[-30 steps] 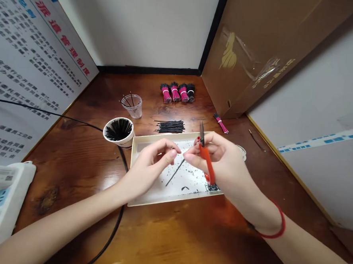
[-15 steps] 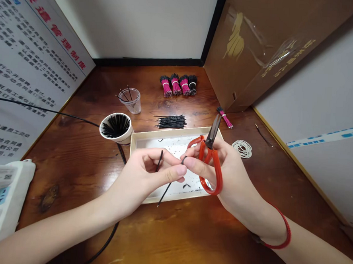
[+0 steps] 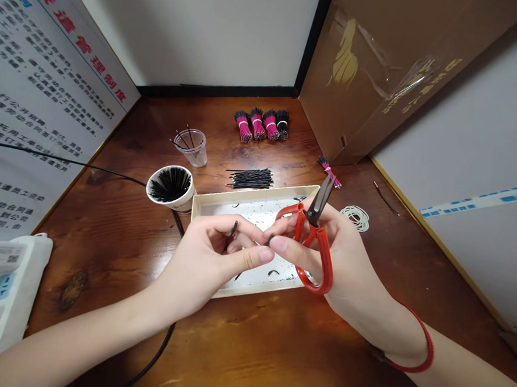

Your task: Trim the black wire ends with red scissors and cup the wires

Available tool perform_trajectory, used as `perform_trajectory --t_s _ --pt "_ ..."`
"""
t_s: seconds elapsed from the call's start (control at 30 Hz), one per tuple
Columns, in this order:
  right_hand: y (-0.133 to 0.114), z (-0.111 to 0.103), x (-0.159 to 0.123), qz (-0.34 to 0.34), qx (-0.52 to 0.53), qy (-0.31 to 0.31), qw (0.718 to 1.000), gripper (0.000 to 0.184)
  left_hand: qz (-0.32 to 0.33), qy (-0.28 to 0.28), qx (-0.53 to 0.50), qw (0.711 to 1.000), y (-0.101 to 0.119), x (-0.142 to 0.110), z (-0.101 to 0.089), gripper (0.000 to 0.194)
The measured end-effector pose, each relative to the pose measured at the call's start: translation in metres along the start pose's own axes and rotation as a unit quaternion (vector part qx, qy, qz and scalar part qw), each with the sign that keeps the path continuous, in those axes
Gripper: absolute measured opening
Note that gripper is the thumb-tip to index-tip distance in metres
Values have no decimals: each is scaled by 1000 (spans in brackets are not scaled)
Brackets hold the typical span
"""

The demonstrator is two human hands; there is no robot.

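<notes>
Here the left hand [image 3: 206, 260] pinches a short black wire [image 3: 232, 234] while the right hand [image 3: 346, 263] grips red-handled scissors [image 3: 320, 261], blades up and clear of it, above the cream tray [image 3: 256, 292]!

We look down into a tight corner: a glossy brown wooden desk [image 3: 85, 235] meets a white back wall [image 3: 220, 33] along black trim [image 3: 216, 90]. A printed Chinese notice board [image 3: 51, 70] fills the upper left, a brown cardboard box [image 3: 358, 65] the upper right, beside a pale side wall [image 3: 472, 136].
</notes>
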State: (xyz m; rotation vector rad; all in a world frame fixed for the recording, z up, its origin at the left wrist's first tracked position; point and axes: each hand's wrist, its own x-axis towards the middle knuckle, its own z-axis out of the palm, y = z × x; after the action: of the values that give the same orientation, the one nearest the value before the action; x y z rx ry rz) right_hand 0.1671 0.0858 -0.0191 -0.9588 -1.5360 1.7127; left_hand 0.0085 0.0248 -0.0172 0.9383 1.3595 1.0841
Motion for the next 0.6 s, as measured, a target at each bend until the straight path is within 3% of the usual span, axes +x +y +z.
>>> perform_trajectory --t_s 0.17,0.3,0.37,0.47,0.6 --pt "-7 -3 -2 -17 -26 4 1000 27 66 31 21 997 0 -2 1 5" --pt "1 -13 -10 -56 -123 5 991 16 185 111 112 970 -11 6 -1 11" --pt "13 -18 -16 -109 -217 26 970 23 245 137 167 945 -17 11 -3 11" --pt "32 -21 -23 -157 -316 65 933 19 300 142 212 919 -24 17 -5 11" --pt "42 -19 -25 -184 -344 93 916 18 321 143 240 905 -28 20 -6 14"
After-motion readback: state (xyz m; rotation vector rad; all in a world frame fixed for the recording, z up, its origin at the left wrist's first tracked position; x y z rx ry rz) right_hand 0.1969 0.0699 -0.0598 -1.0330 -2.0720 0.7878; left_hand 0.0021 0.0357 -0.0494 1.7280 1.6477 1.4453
